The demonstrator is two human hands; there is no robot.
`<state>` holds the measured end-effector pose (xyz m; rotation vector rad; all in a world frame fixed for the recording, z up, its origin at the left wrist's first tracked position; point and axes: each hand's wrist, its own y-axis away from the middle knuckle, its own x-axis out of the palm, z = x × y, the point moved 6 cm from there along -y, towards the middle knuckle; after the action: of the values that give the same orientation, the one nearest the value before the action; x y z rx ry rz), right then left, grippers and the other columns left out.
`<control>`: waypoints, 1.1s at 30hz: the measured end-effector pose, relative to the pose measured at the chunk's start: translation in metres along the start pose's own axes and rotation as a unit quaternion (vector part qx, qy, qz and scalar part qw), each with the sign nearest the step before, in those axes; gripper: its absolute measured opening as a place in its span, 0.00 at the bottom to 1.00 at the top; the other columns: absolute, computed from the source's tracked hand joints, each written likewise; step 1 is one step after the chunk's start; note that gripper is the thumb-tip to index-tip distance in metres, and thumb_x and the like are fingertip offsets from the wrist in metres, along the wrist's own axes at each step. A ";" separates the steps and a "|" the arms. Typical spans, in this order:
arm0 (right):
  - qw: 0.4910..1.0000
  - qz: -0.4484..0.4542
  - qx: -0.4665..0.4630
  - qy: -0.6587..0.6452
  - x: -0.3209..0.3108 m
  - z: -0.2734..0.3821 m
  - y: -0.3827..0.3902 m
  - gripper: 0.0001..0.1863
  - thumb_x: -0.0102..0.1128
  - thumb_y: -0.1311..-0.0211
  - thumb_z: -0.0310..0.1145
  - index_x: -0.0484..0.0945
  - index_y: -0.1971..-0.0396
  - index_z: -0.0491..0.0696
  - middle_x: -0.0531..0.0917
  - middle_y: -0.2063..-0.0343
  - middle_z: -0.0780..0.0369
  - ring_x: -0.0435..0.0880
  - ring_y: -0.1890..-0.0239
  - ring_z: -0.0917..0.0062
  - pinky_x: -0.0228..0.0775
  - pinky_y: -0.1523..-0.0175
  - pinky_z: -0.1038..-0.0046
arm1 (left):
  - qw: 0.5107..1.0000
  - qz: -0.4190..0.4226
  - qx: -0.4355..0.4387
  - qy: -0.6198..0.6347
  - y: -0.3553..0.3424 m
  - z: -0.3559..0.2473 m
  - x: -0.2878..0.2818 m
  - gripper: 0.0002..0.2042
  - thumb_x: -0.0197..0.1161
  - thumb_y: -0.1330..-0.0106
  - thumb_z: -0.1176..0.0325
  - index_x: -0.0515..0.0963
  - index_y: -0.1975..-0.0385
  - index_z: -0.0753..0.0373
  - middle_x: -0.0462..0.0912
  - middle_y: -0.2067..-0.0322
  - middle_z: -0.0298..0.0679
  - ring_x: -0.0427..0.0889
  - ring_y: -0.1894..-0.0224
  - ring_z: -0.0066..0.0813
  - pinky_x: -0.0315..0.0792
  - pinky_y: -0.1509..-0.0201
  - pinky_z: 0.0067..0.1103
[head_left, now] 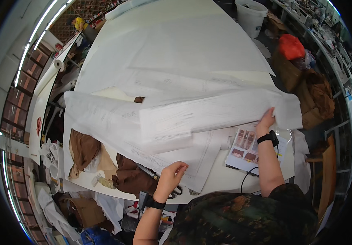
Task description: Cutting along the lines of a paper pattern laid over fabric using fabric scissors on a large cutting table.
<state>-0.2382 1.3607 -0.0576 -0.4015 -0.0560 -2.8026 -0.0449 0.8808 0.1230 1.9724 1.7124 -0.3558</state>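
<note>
My right hand (267, 118) grips the right end of a long white paper pattern sheet (225, 108), raised at an angle over the table. Blurred lower parts of the paper overlap other marked pattern sheets (98, 112). Near the table's front edge, my left hand (172, 176) is curled with thumb and fingers together, and nothing shows between them. It hovers beside the lower border of a pattern sheet (192, 173). Scissors with black handles (177, 192) lie partly hidden behind this hand. Under my right wrist rests a printed sheet with photos (245, 149).
Brown fabric (133, 177) and another brown bundle (84, 149) lie on the table's left front. Large white paper (163, 41) covers the far table. A white bucket (251, 18) and red bag (291, 47) stand beyond the right edge. Someone in yellow (79, 23) is far left.
</note>
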 end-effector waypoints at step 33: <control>0.576 0.687 -0.343 0.280 -0.013 0.172 0.420 0.31 0.72 0.48 0.35 0.72 0.44 0.42 0.72 0.43 0.46 0.72 0.41 0.52 0.64 0.36 0.60 | 0.866 -0.383 -0.032 0.320 -0.023 0.198 -0.159 0.28 0.64 0.36 0.74 0.66 0.35 0.63 0.76 0.68 0.33 0.73 0.69 0.18 0.70 0.67 0.15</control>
<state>-0.0513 0.9791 0.1017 0.2797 1.0251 -1.1137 -0.0704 0.6443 0.0324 1.3292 2.8683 0.1359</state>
